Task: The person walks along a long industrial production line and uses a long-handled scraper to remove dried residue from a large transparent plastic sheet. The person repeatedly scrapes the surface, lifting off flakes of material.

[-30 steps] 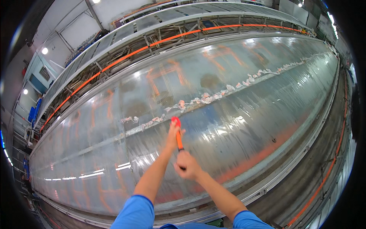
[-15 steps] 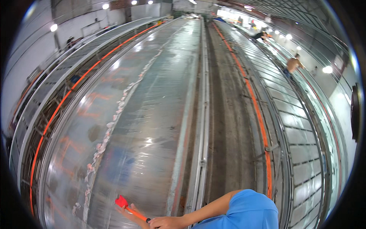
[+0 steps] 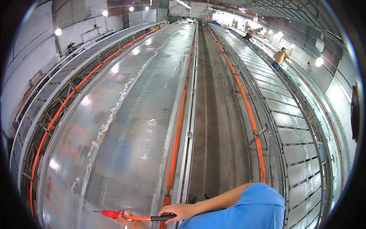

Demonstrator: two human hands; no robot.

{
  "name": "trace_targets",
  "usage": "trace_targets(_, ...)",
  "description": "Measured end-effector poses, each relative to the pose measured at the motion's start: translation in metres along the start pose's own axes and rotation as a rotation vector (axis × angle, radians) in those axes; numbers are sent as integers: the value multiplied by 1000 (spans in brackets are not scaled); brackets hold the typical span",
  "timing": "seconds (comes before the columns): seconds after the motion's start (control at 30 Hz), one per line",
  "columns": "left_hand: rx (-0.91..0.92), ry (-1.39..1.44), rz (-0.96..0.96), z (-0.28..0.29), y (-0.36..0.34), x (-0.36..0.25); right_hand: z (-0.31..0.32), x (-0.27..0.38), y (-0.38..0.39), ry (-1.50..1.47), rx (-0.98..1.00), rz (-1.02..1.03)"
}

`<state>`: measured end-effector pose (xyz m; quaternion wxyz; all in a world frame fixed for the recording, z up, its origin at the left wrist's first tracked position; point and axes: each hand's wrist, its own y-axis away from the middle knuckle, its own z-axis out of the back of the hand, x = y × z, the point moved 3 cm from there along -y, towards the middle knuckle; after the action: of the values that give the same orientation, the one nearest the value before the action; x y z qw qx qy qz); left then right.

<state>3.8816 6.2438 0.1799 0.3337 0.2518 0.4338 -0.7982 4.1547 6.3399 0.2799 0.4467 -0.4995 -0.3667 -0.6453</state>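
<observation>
At the bottom edge I hold a slim tool (image 3: pixel 139 218) nearly level: orange shaft, black grip, red wrapped-looking head and a thin dark tip pointing left. I cannot tell its exact kind. My right hand (image 3: pixel 171 210), at the end of a bare forearm below a blue sleeve, is closed around the black grip. Beside the red head, my left hand (image 3: pixel 131 221) holds the shaft, its wrist cut off by the picture's edge. Below both is the long table's glossy, film-like grey sheet (image 3: pixel 126 168). A ragged whitish-pink strip (image 3: pixel 103 129) runs lengthwise along it.
A metal rail (image 3: pixel 189 133) and an orange strip (image 3: pixel 177 147) edge the table on the right. Beyond lies a dark floor aisle (image 3: pixel 217 114), then another long panelled table (image 3: pixel 291 137). A person (image 3: pixel 280 57) leans over the far right table; another (image 3: pixel 249 35) is farther back.
The tool has swung from slanting up-left to nearly level, its thin tip now visible. My right hand has moved right and up, showing the black grip. The view has shifted, uncovering the orange side strip.
</observation>
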Motion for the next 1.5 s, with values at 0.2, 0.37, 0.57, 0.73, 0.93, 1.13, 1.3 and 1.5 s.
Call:
trace_targets(0.2, 164, -17, 61, 74, 41, -15, -104, 4, 46, -35, 81, -238)
trace_targets(0.37, 175, -16, -188, 106, 53, -43, -133, 25, 73, -15, -85, -260)
trace_targets(0.57, 365, 155, 33, 141, 93, -35, -147, 27, 107, -37, -201, -297)
trace_targets(0.73, 409, 6, -141, 183, 147, -6, -158, 16, 140, -67, -304, -375)
trace_targets(0.93, 582, -45, -70, 254, 225, 2, -166, 9, 197, -114, -405, -431)
trace_targets(1.13, 745, -82, 9, 325, 293, -11, -189, 8, 235, -351, -411, -554)
trace_targets(1.3, 835, -53, -132, 354, 328, -28, -207, 17, 248, -210, -399, -518)
trace_targets(1.5, 784, -8, 162, 354, 338, -65, -216, 26, 273, -602, -343, -339)
